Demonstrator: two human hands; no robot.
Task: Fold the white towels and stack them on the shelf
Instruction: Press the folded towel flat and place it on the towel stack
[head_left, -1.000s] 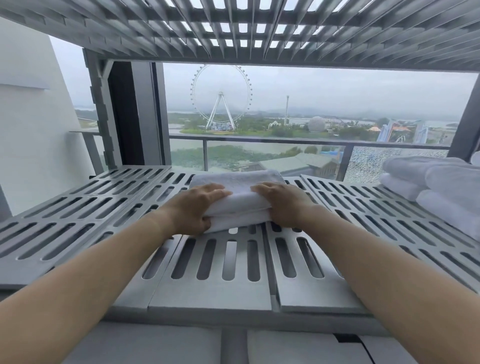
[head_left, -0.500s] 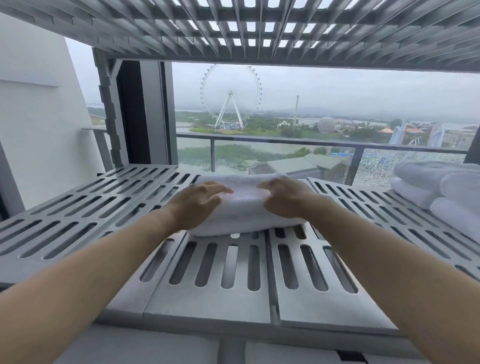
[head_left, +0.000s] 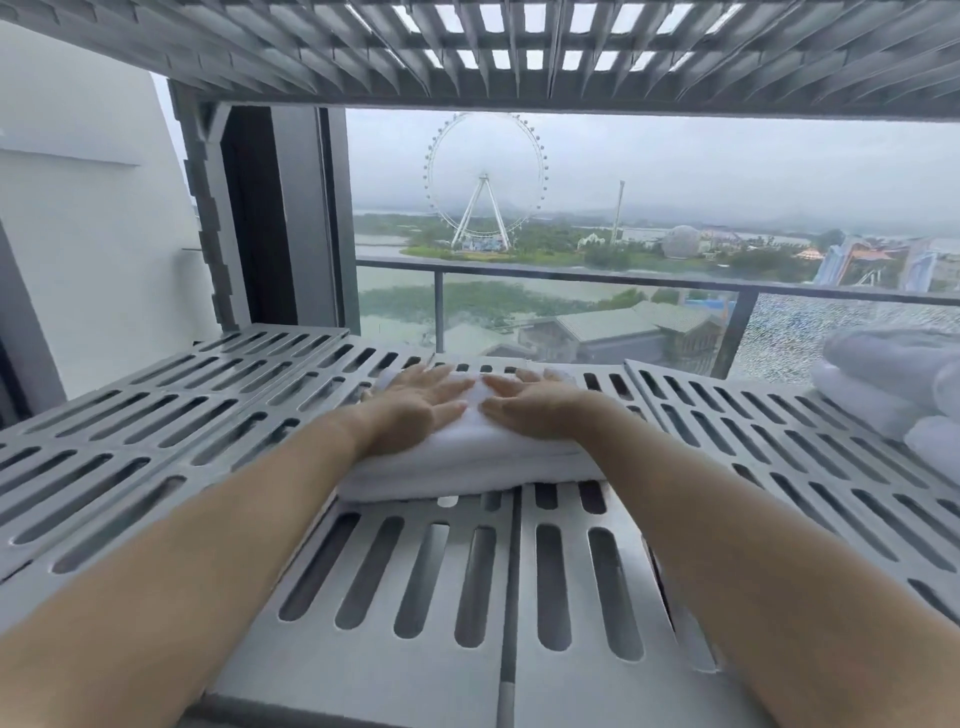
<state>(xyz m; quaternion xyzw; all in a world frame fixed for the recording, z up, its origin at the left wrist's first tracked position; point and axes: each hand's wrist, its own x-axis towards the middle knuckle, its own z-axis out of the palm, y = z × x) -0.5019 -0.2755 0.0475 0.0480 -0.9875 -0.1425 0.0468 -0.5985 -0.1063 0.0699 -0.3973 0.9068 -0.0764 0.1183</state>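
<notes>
A folded white towel (head_left: 467, 465) lies flat on the grey slotted shelf (head_left: 415, 582), in the middle of it. My left hand (head_left: 415, 402) presses on the towel's left half with fingers straight. My right hand (head_left: 530, 408) lies flat on its right half, fingers stretched out. The fingertips of the two hands nearly meet over the towel's middle. A pile of other folded white towels (head_left: 893, 384) sits at the shelf's right end, partly cut off by the frame edge.
Another slotted shelf (head_left: 519, 47) runs close overhead. Behind the shelf is a window with a balcony railing (head_left: 571, 278). A white wall (head_left: 88, 234) and a dark frame post (head_left: 280, 218) stand at the left.
Both hands have gone from gripping the towel's sides with curled fingers to lying flat on top of it. The towel has slid a little further back on the shelf.
</notes>
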